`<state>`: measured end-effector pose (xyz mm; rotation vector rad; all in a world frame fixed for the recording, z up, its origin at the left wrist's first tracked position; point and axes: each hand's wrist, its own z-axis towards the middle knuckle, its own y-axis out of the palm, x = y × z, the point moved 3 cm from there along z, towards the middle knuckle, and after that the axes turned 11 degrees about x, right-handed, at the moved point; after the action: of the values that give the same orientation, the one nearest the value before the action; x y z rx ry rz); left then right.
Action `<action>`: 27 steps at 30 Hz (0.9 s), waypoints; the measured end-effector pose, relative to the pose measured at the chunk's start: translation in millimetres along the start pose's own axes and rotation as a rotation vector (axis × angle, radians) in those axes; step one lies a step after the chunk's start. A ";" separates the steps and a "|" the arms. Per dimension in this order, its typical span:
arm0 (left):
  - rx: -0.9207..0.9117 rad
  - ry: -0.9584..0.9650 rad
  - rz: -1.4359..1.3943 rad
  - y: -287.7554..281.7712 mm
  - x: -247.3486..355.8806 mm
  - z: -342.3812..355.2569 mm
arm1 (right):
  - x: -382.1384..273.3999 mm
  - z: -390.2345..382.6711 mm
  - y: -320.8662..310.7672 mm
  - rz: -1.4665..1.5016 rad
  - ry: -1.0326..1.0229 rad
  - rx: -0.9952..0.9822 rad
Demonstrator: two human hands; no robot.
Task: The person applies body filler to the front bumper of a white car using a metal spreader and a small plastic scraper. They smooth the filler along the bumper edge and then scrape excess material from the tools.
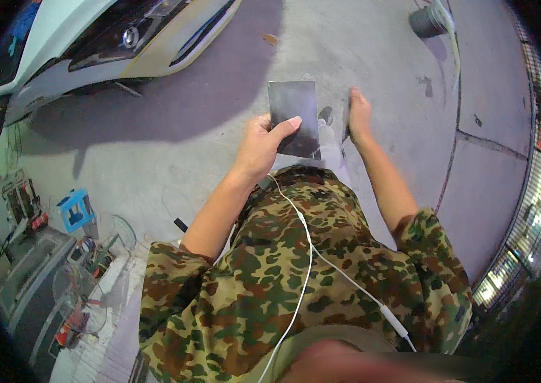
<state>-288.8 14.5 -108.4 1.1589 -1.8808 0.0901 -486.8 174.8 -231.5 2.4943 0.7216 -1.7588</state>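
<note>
My left hand [264, 143] grips a dark grey, flat rectangular sheet [295, 105] with a dull sheen. Its thumb presses on the face, while the other fingers are hidden behind. Whether it is a panel, abrasive paper or a device cannot be told. To the right, apart from the sheet, my right hand [361, 115] is held edge-on with its fingers pointing away from me. A thin dark strip [347, 121] shows along its inner side, seemingly held there; its kind is unclear. Below and between the hands, part of my light-coloured legwear and a shoe [326, 115] shows.
The front of a white car [149, 57] with its headlight fills the upper left. A dark bucket [427, 22] stands on the concrete floor [219, 150] at the far right. At lower left are a blue frame-like object [76, 209] and cluttered tools. A white cable [309, 239] hangs down my front.
</note>
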 end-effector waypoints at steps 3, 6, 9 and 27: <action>-0.077 -0.023 -0.090 -5.2 3.4 7.7 | 3.6 -11.8 -3.6 0.439 0.337 -0.011; -0.119 -0.030 -0.263 -4.7 2.4 12.8 | -17.1 -23.0 4.0 0.601 0.297 -0.130; -0.083 -0.035 -0.280 -6.3 -0.8 14.7 | -48.0 -29.5 7.5 0.607 0.172 -0.179; 0.423 0.690 0.303 -22.2 -2.3 11.9 | 6.9 -69.1 27.7 -0.622 -0.378 -0.189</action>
<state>-279.6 -2.0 -125.2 0.9274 -1.4181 0.9695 -413.2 170.6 -219.1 1.8403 1.6470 -2.1052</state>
